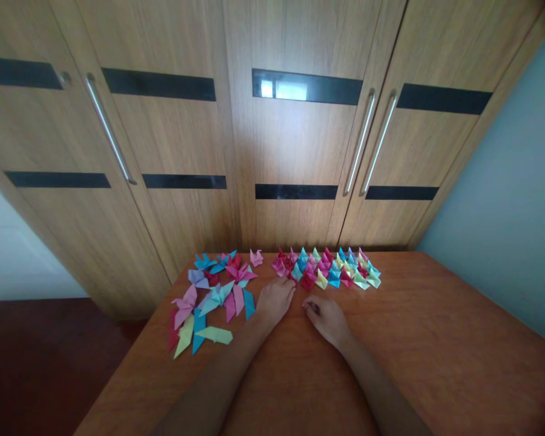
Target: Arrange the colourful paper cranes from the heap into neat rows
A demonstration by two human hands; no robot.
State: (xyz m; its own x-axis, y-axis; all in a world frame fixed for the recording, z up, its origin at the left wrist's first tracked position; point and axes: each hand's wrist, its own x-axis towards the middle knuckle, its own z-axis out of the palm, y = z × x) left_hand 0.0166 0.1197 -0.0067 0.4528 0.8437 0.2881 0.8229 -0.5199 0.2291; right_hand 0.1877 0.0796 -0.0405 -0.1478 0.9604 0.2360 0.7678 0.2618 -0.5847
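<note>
My left hand point(276, 298) reaches to the front left end of several rows of small folded-paper pieces point(335, 275) in many colours. Its fingers are drawn together beside a red piece; whatever they may hold is hidden. My right hand point(327, 318) rests just right of it, in front of the rows, with its fingers curled in and nothing visible in them. A looser spread of folded-paper pieces point(218, 297), some flat and some opened like wings, lies left of my left hand. Between the two groups sits a single pink paper bird point(256, 257).
The brown wooden table point(418, 351) reaches back to a wooden wardrobe point(295, 139) with long metal handles point(109, 130). A pale blue wall point(504, 200) is on the right. Dark red floor point(49, 363) shows past the table's left edge.
</note>
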